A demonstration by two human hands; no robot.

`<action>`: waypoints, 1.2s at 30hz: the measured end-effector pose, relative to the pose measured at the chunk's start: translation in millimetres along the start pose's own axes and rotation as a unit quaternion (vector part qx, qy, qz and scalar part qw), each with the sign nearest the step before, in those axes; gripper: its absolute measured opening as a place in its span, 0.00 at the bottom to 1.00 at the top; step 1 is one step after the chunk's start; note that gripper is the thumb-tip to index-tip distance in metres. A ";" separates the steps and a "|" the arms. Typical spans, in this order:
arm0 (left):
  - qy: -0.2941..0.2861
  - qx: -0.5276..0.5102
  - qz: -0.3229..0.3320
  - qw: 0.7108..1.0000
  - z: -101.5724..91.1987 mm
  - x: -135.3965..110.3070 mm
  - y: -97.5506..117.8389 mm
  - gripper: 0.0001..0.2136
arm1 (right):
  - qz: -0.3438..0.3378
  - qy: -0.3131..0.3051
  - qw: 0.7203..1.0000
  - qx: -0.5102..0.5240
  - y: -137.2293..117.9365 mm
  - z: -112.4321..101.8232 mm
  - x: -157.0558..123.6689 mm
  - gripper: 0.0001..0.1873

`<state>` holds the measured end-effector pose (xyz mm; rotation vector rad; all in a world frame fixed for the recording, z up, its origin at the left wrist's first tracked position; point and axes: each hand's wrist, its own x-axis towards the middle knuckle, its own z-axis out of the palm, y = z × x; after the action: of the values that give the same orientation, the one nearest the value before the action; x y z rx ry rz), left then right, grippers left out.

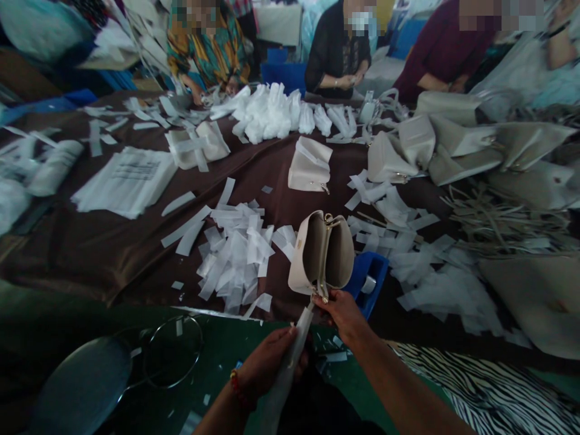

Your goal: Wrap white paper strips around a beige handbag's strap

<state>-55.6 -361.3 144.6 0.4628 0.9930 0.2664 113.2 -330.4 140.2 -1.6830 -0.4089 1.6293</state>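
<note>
A cream handbag [299, 266] stands upright at the table's near edge, its top spread so that two compartments show. My right hand [341, 313] pinches the metal hardware at the bag's near end. From that spot a long pale strap [296, 344], which looks wrapped in white film, runs down toward me. My left hand [270, 356] is closed around this strap below the table edge. Just right of the bag sits a blue tape dispenser [374, 281], partly hidden behind the bag and my right hand.
Loose white strips [240, 248] lie in heaps left and right of the bag. Another cream handbag [310, 163] stands behind it, with more bags [401, 145] at right. A stack of white sheets [127, 181] lies left. Several people sit across the table [254, 166]. A round stool [86, 380] stands below left.
</note>
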 end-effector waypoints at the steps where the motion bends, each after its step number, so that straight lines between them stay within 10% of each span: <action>1: -0.002 0.000 0.002 1.000 0.8 2.0 2.0 0.23 | 0.007 -0.002 1.000 0.011 1.0 0.1 1.1 0.19; 20: 0.029 0.041 0.019 0.999 8.8 37.3 22.4 0.22 | 0.068 0.008 0.995 0.076 4.3 0.8 6.3 0.16; 27: 0.021 0.061 0.059 0.996 13.4 46.2 32.3 0.21 | -0.218 0.082 0.939 -0.252 -3.5 -12.5 -10.3 0.11; 36: 0.011 0.060 0.084 0.995 16.6 59.6 41.1 0.19 | -0.241 0.070 0.928 -0.276 -18.7 -26.7 -8.7 0.23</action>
<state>-10.5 -304.7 128.3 0.6556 0.9970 0.3639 142.4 -331.5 157.0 -1.8810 -1.1922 1.0733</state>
